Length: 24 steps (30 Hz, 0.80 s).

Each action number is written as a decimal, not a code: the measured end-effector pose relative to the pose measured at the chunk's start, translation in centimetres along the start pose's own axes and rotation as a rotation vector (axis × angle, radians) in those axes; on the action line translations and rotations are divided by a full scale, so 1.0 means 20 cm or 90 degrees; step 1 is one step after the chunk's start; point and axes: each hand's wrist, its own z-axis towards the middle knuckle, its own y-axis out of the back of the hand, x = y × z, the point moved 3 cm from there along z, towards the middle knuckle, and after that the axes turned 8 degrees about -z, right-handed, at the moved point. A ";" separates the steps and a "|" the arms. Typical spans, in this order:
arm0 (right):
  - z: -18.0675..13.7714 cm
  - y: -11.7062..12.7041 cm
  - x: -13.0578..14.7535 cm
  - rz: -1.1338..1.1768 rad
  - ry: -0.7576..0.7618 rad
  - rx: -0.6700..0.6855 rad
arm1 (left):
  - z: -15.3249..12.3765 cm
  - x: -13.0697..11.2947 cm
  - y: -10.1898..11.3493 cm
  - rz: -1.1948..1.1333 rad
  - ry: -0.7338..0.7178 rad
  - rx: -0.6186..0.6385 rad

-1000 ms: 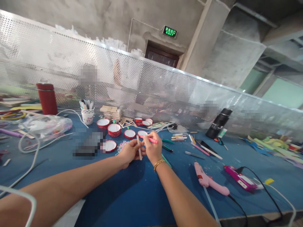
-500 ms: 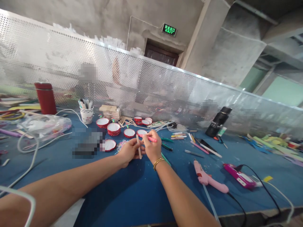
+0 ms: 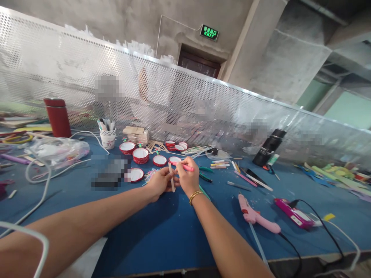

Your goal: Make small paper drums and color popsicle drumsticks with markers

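Observation:
My left hand (image 3: 159, 184) is closed on a pale wooden craft stick (image 3: 172, 178), held nearly upright above the blue table. In my right hand (image 3: 188, 175), the fingers grip a pink marker pen (image 3: 185, 166), whose tip points left toward the upper part of the stick. Whether the tip touches the wood I cannot tell. Just behind my hands stand round red-rimmed white boxes or lids, among them one stack (image 3: 140, 155) and a single one (image 3: 159, 160). Beside my left hand lies a heap of thin pastel strips (image 3: 150, 175).
On the right lie a pink glue gun (image 3: 256, 216), a magenta power strip (image 3: 294, 213) and several pens. A black bottle (image 3: 269, 147) leans near the perforated metal screen (image 3: 185, 92). To the left are a red thermos (image 3: 57, 117), a paper cup of pens (image 3: 107, 138) and white cables.
Both hands keep their grips on the craft stick and the pink marker. The view has shifted slightly, so the table things appear a little further right and mostly higher.

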 end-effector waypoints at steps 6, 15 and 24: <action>0.00 0.00 0.01 0.061 -0.018 0.011 | -0.01 0.00 -0.01 0.028 0.003 0.006; 0.00 0.00 0.01 0.047 0.013 0.019 | -0.02 -0.02 -0.01 0.053 0.011 -0.016; 0.01 0.01 0.00 -0.009 0.009 -0.017 | 0.01 0.00 0.01 0.055 0.013 -0.016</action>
